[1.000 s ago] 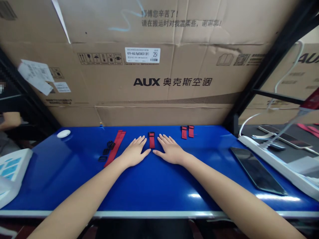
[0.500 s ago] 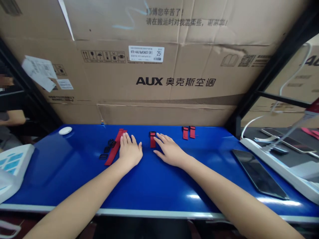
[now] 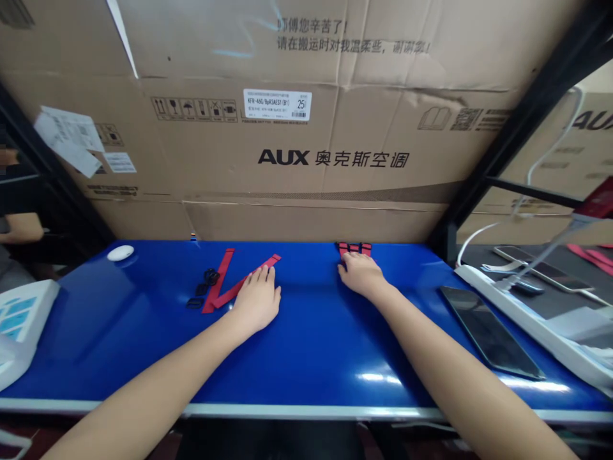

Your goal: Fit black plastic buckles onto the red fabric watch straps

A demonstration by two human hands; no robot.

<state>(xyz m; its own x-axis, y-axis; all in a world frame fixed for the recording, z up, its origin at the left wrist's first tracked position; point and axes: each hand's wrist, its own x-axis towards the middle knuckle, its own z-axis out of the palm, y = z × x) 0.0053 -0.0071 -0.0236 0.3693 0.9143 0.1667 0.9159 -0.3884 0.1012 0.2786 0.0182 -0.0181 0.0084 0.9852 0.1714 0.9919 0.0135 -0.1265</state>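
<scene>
My left hand (image 3: 258,300) is closed on a red webbing strap (image 3: 232,294), which slants out from under the fingers. Another red strap (image 3: 221,275) lies to its left, their near ends meeting. Beside it sit several small black buckles (image 3: 201,289). Farther right, near the back edge, my right hand (image 3: 363,275) is closed at a short red strap with a black buckle (image 3: 354,248), in line between two similar buckled straps (image 3: 343,248). My fingers cover the lower parts of these pieces.
A blue table (image 3: 306,358) meets a tall cardboard sheet (image 3: 287,185) at the back. On the right lie a dark phone (image 3: 491,332) and a white power strip (image 3: 531,319). A white oval object (image 3: 121,253) and a white device (image 3: 26,332) are on the left, where another person's arm (image 3: 23,227) shows.
My right hand has moved right with the short buckled strap, from the middle to the other two. My left hand has shifted slightly right, swinging one red strap away from the other.
</scene>
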